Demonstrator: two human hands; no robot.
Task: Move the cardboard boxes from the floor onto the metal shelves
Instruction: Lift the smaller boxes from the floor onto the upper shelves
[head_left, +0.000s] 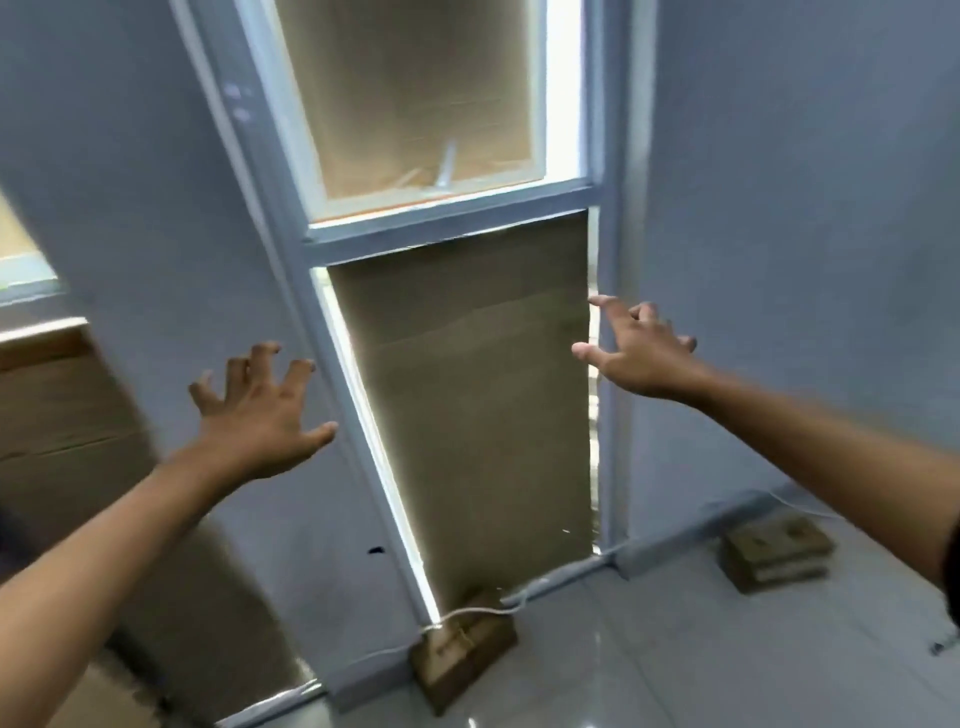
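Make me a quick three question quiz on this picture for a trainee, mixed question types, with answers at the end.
1. True or false: the left hand holds a box.
2. How many small brown cardboard blocks lie on the glossy pale tiled floor?
3. Multiple choice: the tall brown cardboard sheet covers A) the lower window pane, B) the floor, C) a shelf.

Key
1. False; both it and the right hand are spread and hold nothing.
2. Two: the near block and the far block.
3. A.

dim bluish room | backlight – window gaps (563, 93) | motion blur, edges bowed
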